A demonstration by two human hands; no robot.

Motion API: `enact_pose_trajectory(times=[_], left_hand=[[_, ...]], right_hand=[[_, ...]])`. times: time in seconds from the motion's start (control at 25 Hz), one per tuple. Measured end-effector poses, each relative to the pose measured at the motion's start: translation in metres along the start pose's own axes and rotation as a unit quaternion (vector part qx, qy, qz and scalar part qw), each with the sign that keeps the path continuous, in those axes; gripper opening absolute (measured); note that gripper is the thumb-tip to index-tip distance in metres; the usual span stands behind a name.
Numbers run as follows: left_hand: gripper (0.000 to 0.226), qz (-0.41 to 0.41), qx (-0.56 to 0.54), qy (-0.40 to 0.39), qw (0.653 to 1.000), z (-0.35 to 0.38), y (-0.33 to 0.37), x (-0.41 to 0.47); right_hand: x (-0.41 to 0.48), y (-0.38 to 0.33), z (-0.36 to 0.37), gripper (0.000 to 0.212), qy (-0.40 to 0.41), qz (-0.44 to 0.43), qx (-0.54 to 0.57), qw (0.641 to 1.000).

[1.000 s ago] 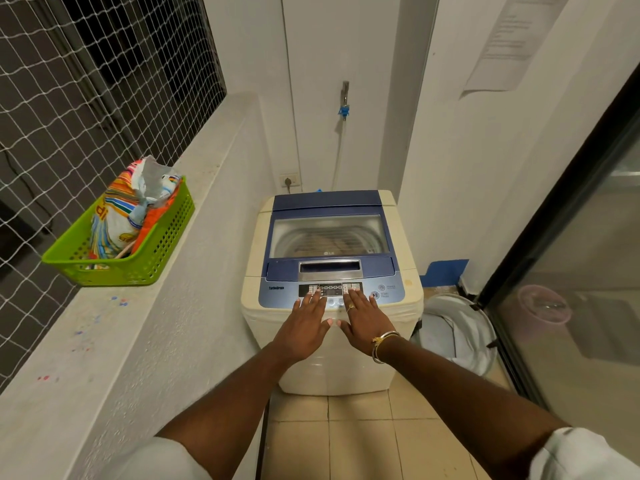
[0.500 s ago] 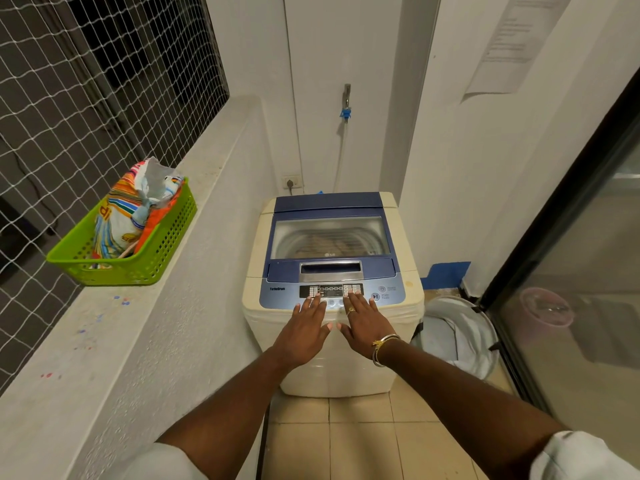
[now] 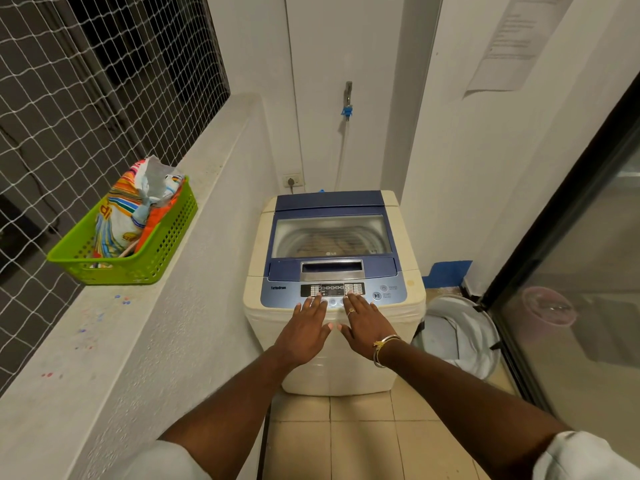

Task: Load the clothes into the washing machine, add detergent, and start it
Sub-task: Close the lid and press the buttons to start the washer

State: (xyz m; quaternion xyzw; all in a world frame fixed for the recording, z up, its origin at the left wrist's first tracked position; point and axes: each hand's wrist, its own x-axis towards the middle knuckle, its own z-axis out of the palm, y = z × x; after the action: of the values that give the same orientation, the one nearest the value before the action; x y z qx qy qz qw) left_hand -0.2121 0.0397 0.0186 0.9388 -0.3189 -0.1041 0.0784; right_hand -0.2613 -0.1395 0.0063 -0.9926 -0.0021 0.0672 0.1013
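Note:
A cream top-loading washing machine (image 3: 405, 244) with a blue lid stands ahead, lid closed; brownish clothes show through its window (image 3: 330, 239). My left hand (image 3: 306, 329) and my right hand (image 3: 365, 323) lie flat, fingers straight, side by side on the front edge just below the control panel (image 3: 332, 289). Their fingertips touch the blue panel strip. A colourful detergent bag (image 3: 130, 206) stands in a green basket (image 3: 162, 247) on the ledge to the left.
A concrete ledge (image 3: 114, 341) with netting above it runs along the left. A white laundry hamper (image 3: 457, 334) sits on the floor right of the machine, beside a glass sliding door (image 3: 571, 306). A tap and hose (image 3: 347, 109) hang on the back wall.
Both hands have stayed flat on the machine's front edge; the view has shifted slightly.

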Motion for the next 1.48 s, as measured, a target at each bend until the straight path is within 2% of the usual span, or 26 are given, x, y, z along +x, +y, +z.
enact_pose_trajectory(times=[0.4,0.76,1.12,1.48], left_hand=[[0.063,0.004,0.003,-0.004,1.0,0.002,-0.004,0.0],[0.062,0.001,-0.01,-0.014,1.0,0.008,-0.005,0.012],[0.064,0.043,-0.039,-0.002,0.998,0.009,0.014,0.052],[0.067,0.054,-0.023,-0.011,0.998,0.024,0.027,0.089]], right_hand=[[0.005,-0.001,0.006,0.067,0.014,-0.022,-0.007,1.0],[0.011,0.012,0.013,0.066,0.013,-0.007,0.008,1.0],[0.023,0.05,0.009,0.064,0.02,0.067,0.02,0.997],[0.034,0.089,0.014,0.069,-0.031,0.118,0.021,0.992]])
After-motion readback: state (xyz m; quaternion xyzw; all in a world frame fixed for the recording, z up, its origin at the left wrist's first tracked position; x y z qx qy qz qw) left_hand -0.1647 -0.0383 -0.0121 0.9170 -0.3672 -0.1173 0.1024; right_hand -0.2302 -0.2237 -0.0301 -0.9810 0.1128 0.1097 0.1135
